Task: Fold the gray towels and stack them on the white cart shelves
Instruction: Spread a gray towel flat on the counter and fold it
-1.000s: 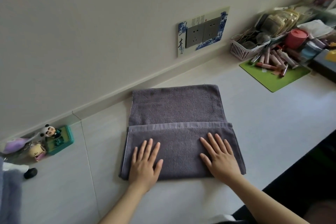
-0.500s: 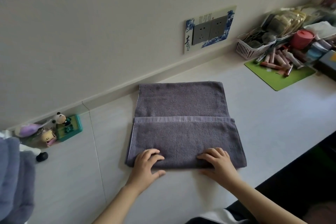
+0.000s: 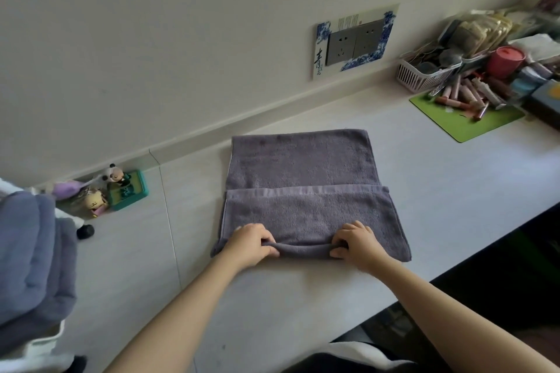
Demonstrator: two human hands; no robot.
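Both hands pinch the gray towel (image 3: 303, 215) at its near edge: left hand (image 3: 251, 244), right hand (image 3: 356, 244).

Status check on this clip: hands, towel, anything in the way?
Left hand and right hand both pinching near edge of gray towel. Towel part-folded, flat on counter. Nothing on the towel.

The soft gray-purple towel (image 3: 306, 188) lies on the plain white surface (image 3: 454, 179). Right of the towel: a flat green mat (image 3: 472, 124), a round red cup (image 3: 505, 61).
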